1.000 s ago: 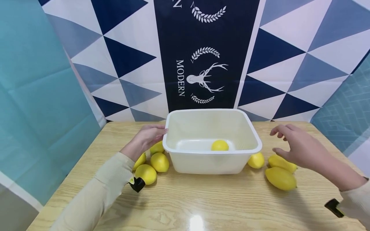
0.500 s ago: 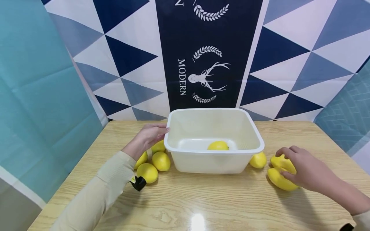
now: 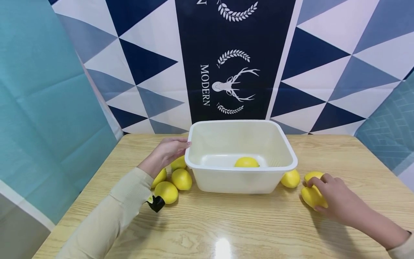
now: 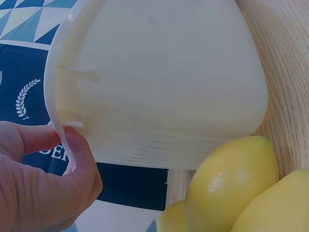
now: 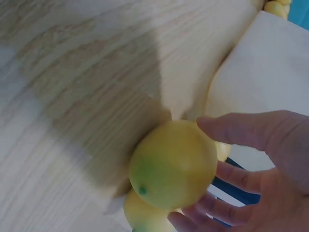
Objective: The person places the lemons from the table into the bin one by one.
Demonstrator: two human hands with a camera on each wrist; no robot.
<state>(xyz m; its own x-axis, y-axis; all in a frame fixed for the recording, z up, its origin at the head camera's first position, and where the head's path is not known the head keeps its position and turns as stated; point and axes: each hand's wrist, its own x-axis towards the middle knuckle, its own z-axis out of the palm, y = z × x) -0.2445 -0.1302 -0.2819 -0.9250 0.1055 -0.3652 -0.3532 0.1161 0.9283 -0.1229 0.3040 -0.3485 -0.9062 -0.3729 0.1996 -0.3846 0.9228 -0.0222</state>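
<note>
While between the right hand's thumb and fingers, one lemon

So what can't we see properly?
Head view: the bottom of the lemon inside the tub, hidden by the tub's front rim.
Left wrist view: the tub's inside, hidden by its outer wall; the bottom-right lemon, cut off by the picture's corner.
Right wrist view: the far lemons, cut off by the top edge.

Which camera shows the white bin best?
The head view: it shows almost all of the bin, its opening and the fruit inside. The left wrist view shows one outer end close up, cropped; the right wrist view shows just part of an outer wall.
</note>
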